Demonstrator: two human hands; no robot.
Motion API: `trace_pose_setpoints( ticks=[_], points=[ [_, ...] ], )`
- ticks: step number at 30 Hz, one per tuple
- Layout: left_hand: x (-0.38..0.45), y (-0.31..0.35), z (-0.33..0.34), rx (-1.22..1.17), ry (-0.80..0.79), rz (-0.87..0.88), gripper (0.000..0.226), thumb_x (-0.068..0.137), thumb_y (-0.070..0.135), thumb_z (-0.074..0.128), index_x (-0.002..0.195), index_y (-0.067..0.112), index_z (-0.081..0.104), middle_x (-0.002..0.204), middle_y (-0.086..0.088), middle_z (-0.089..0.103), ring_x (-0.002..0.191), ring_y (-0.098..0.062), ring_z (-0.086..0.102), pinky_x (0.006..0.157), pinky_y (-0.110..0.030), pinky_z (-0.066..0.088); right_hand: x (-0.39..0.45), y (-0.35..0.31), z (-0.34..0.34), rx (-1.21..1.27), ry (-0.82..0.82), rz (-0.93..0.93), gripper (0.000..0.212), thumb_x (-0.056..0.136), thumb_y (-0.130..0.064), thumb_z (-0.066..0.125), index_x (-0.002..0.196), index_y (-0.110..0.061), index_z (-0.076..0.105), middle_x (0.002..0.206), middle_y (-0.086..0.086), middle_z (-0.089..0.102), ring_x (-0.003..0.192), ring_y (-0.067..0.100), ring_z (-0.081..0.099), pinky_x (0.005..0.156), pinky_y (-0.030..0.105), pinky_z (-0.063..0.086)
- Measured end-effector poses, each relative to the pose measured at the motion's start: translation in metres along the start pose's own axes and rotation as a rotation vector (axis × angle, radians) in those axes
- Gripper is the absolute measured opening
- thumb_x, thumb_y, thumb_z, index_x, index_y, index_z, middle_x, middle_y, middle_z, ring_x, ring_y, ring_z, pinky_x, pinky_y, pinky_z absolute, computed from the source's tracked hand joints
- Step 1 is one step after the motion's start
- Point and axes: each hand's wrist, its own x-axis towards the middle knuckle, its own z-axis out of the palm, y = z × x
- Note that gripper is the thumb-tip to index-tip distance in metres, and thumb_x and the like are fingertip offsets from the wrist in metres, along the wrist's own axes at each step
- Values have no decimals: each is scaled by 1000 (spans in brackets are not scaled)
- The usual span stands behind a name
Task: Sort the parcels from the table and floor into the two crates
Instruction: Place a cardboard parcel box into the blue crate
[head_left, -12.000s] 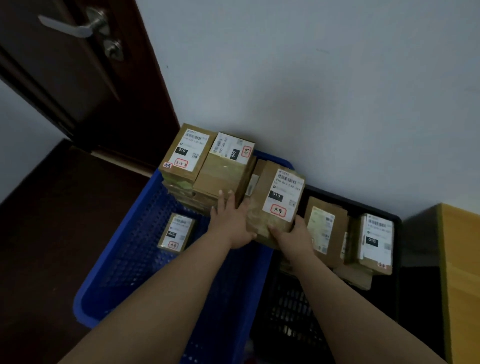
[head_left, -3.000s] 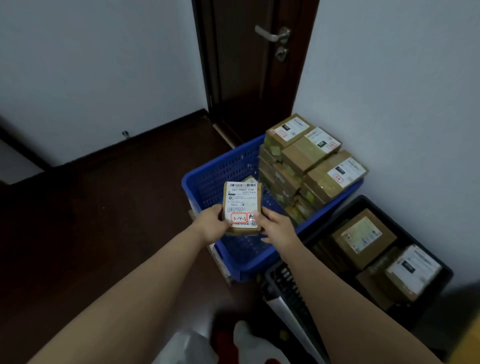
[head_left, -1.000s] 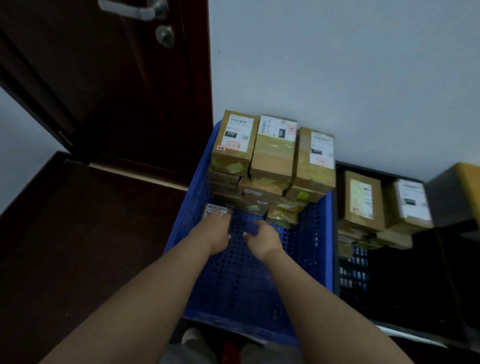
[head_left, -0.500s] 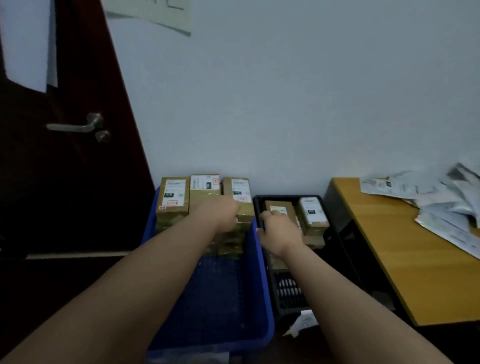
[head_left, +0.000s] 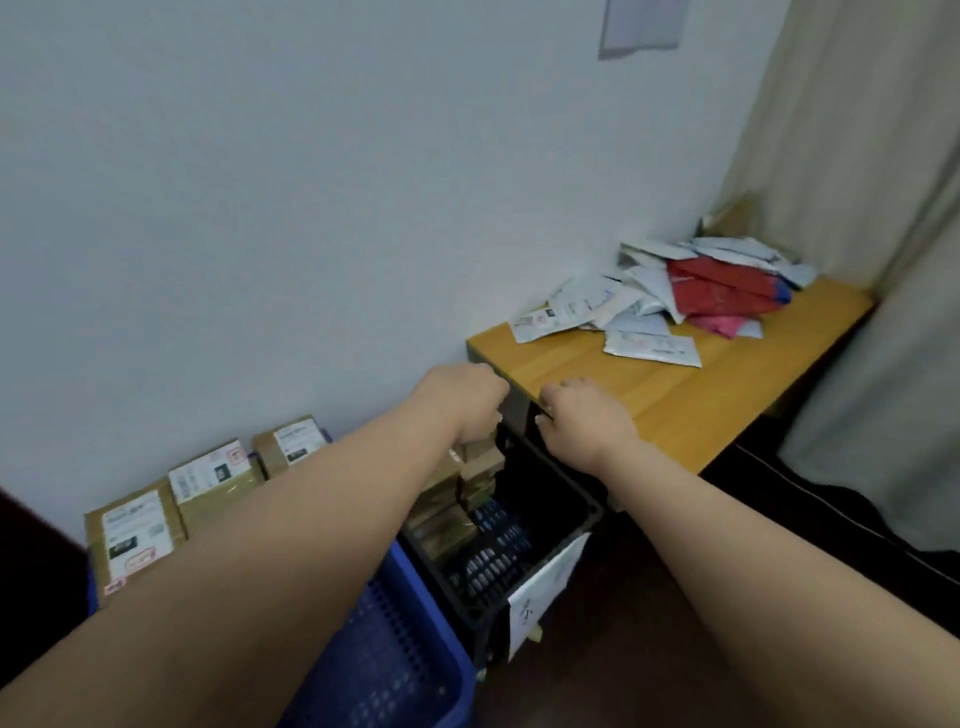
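Beyond both hands (head_left: 524, 410) (empty): table parcels (head_left: 670, 296)

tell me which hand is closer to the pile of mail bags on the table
Right. The right hand is over the wooden table's near corner; the left hand is further left, short of the table, both below-left of the pile.
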Motion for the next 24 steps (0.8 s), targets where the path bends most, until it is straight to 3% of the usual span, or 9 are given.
trace_pose_setpoints(
  ticks=[5,8,13,18,24],
  points=[
    [62,62,-13,-2,-6,119,28,98,31,46,119,15,57,115,-9,57,105,-29,56,72,-39,48,-1,84,-6,-20,11,84,32,98,-32,47,123,-14,56,121,9,57,119,29,45,82,37,44],
    [110,109,-13,6,-18,145,34,99,31,44,128,18,53,122,-7,55,109,-28,55,64,-35,40,-2,146,-6,-2,26,119,33,98,-33,47,124,-14,56,122,9,57,120,28,46,85,39,47],
    [202,202,-28,-12,-61,154,33,100,30,43,129,18,53,124,-7,54,111,-28,55,66,-36,41,-9,268,-11,3,24,205,30,96,-31,49,118,-13,60,118,8,60,116,28,50,83,38,47],
    [278,277,-51,-70,-13,166,33,98,28,45,128,17,55,127,-7,54,115,-28,54,74,-36,45,-7,377,-29,-33,3,260,29,96,-31,50,115,-12,61,114,8,63,113,28,51,83,39,50],
    [354,321,-65,-62,-25,187,36,99,33,46,130,17,54,130,-8,51,118,-30,52,80,-40,45,12,459,-27,47,19,310,28,97,-30,49,113,-11,62,107,9,63,112,27,51,78,40,52]
  ],
)
